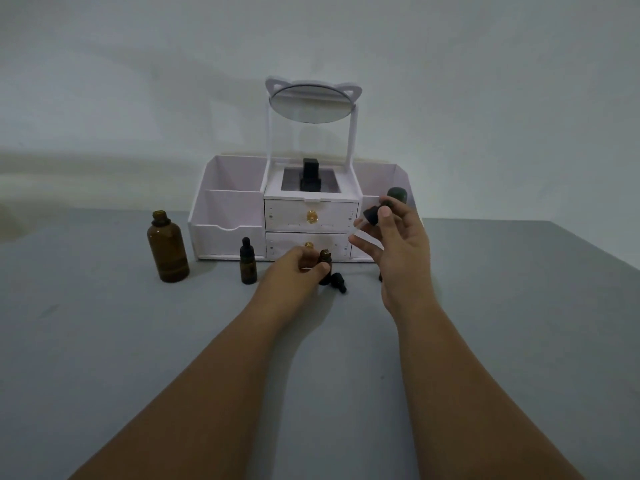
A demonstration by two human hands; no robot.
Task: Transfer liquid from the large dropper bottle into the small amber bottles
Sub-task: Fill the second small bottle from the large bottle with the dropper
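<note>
The large amber bottle (168, 248) stands uncapped at the left of the grey table. A small amber bottle (248, 264) with a black dropper cap stands to its right. My left hand (297, 267) grips an open small amber bottle (325, 258) upright on the table. Its black dropper cap (338, 282) lies on the table just beside it. My right hand (398, 244) is raised above and to the right, holding the large black dropper (380, 208) by its bulb and collar, with the glass tube pointing down-left. A dark object shows partly behind my right wrist.
A white cosmetic organiser (227, 216) with two gold-knobbed drawers stands against the wall behind the bottles. It carries a cat-ear mirror (312, 102) on top and a black bottle (310, 178) in its middle compartment. The table's right edge (595, 258) runs diagonally.
</note>
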